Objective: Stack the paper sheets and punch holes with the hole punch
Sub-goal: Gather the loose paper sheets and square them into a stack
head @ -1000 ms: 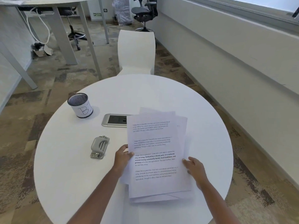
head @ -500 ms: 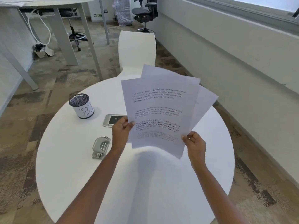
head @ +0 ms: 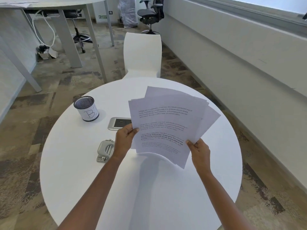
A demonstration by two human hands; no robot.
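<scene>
Several printed paper sheets (head: pixel 167 120) are held fanned out and tilted above the round white table (head: pixel 103 176). My left hand (head: pixel 124 140) grips their left edge with the thumb on top. My right hand (head: pixel 200 151) pinches the lower right edge. The sheets are not aligned; the back ones stick out to the upper right. A grey metal hole punch (head: pixel 105 150) lies on the table just left of my left wrist, with my arm covering part of it.
A mesh pen cup (head: pixel 86 110) marked "B1" stands at the table's far left. A silver socket panel (head: pixel 118 123) is set in the tabletop, partly behind the sheets. A white chair (head: pixel 142 53) stands beyond the table. A wall runs along the right.
The sheets lay on the table one second ago. Both hands have lifted them off the surface and now hold them tilted in the air, a little lower than half a second ago.
</scene>
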